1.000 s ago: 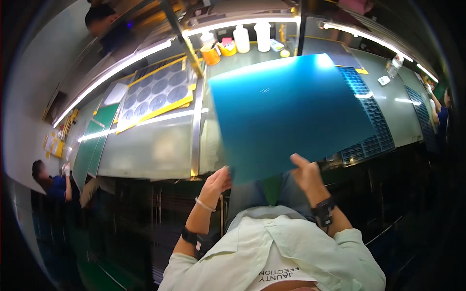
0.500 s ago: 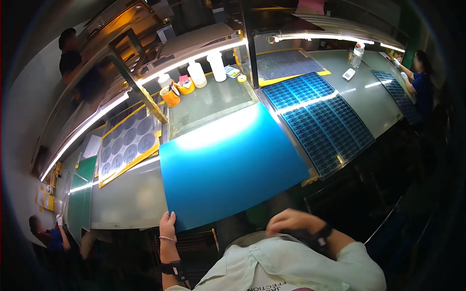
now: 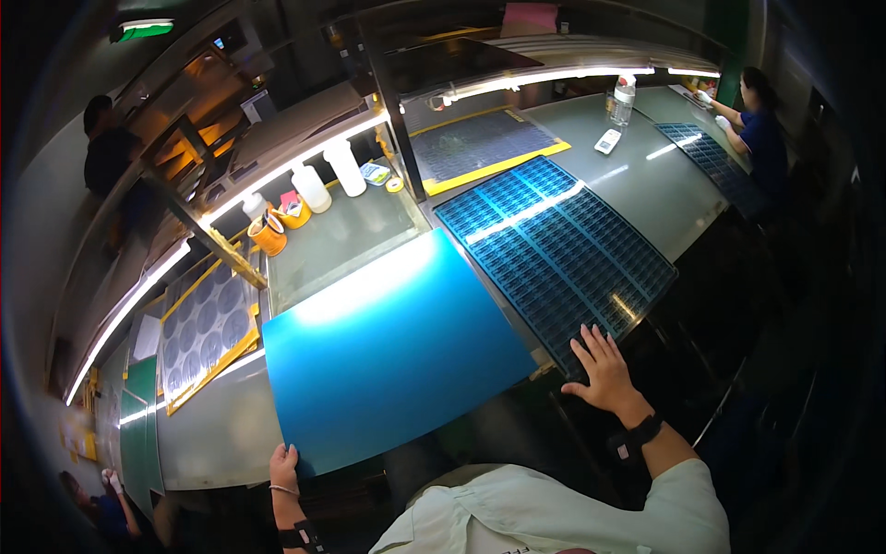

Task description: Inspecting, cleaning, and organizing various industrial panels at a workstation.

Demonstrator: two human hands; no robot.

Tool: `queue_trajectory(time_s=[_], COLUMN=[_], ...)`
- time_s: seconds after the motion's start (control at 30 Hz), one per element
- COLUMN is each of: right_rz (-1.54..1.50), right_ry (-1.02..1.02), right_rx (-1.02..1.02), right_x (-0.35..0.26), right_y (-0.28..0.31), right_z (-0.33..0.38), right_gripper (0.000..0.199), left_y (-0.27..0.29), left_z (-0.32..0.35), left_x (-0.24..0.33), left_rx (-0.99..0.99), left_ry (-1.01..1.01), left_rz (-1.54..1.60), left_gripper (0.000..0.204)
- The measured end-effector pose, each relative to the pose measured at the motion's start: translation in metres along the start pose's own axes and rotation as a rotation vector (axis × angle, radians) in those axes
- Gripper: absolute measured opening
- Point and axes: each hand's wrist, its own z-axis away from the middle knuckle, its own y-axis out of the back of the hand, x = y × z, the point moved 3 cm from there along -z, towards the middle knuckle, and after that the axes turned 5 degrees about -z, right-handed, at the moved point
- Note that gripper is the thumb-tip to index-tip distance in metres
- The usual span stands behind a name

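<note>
a: where was your left hand (image 3: 283, 462)?
b: low at the near left corner of the blue sheet (image 3: 392, 346), fingers closed on its edge. the sheet lay flat on the glass worktable (image 3: 341, 242).
a: and your right hand (image 3: 602, 367)?
b: it reached forward, palm down, fingers spread and resting on the near edge of the dark blue gridded tray (image 3: 563, 254), just right of the sheet.

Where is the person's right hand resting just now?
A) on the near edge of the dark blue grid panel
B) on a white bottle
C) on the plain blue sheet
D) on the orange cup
A: the right hand lies flat, fingers spread, on the near edge of the grid panel.
</note>
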Motion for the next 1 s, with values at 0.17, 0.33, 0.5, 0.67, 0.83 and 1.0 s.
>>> queue_trajectory(time_s=[0.17, 0.33, 0.5, 0.67, 0.83, 1.0], right_rz=[-0.356, -1.545, -1.63, -1.28, -0.229, -0.331], right_ry=[-0.521, -1.188, -0.949, -0.887, -0.175, 0.246], right_rx=[0.617, 0.662, 0.841, 1.117, 0.98, 0.335], right_x=[0.103, 0.189, 0.232, 0.148, 0.174, 0.041], right_y=[0.004, -0.022, -0.002, 0.138, 0.213, 0.137], right_z=[0.033, 0.039, 0.019, 0.019, 0.095, 0.019], right_gripper=[0.05, 0.061, 0.042, 0.042, 0.035, 0.034], left_y=[0.003, 0.031, -0.009, 0.013, 0.006, -0.003], left_z=[-0.002, -0.023, -0.018, -0.014, -0.027, -0.03], left_x=[0.004, -0.015, 0.018, 0.011, 0.014, 0.011], left_rx=[0.004, -0.036, 0.039, 0.159, 0.21, 0.242], left_ry=[0.021, 0.084, 0.09, 0.082, -0.073, -0.07], left_rz=[-0.072, -0.147, -0.126, -0.328, -0.651, -0.703], left_gripper=[0.02, 0.022, 0.036, 0.044, 0.046, 0.047])
